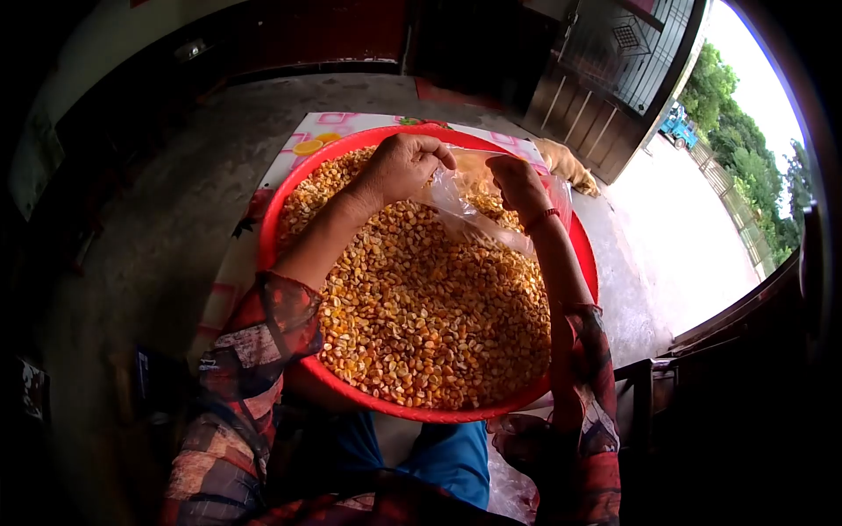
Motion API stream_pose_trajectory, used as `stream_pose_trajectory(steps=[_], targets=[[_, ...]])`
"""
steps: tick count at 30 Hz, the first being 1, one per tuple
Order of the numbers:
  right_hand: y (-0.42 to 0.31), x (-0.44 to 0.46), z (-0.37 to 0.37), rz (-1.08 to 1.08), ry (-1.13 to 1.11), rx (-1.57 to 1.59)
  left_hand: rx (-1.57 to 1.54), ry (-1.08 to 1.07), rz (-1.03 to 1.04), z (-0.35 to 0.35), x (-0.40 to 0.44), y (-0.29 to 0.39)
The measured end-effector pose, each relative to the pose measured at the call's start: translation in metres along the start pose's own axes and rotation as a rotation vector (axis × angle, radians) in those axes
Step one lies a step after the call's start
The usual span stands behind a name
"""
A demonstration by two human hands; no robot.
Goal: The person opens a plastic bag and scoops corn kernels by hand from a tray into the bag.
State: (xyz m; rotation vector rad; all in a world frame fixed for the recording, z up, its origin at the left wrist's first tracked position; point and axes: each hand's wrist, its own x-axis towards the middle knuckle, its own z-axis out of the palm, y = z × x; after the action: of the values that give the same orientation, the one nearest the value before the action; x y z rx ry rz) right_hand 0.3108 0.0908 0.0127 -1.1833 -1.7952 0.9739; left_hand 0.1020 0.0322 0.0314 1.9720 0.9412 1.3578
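Note:
A clear plastic bag stretches between my two hands over the far part of a red basin. Dried corn kernels fill the basin broadly. My left hand pinches one side of the bag's mouth, fingers curled together. On the other side, my right hand is closed in a fist on the bag's edge, a red bracelet at its wrist. The lower part of the bag rests against the kernels; how much it contains I cannot tell.
Under the basin is a table with a patterned cover. A tan dog lies on the floor beyond its right corner. Farther back stands an open door, with bright ground and a blue vehicle outside.

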Motion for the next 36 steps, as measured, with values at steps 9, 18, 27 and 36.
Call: stream_pose_trajectory(steps=[9,18,27,36], targets=[[0.019,0.009,-0.001,-0.389,0.144,0.016,0.232,-0.052,-0.074,0.01,-0.007,-0.019],[-0.064,-0.058,0.044,-0.619,-0.681,-0.194,0.243,-0.15,-0.183,0.003,-0.009,-0.021],[-0.041,-0.082,0.085,-0.86,-0.521,-0.756,0.278,-0.164,-0.132,0.002,-0.005,-0.03],[-0.056,-0.089,0.08,-0.581,-0.837,-0.806,0.343,-0.107,-0.258,0.008,-0.012,0.001]])
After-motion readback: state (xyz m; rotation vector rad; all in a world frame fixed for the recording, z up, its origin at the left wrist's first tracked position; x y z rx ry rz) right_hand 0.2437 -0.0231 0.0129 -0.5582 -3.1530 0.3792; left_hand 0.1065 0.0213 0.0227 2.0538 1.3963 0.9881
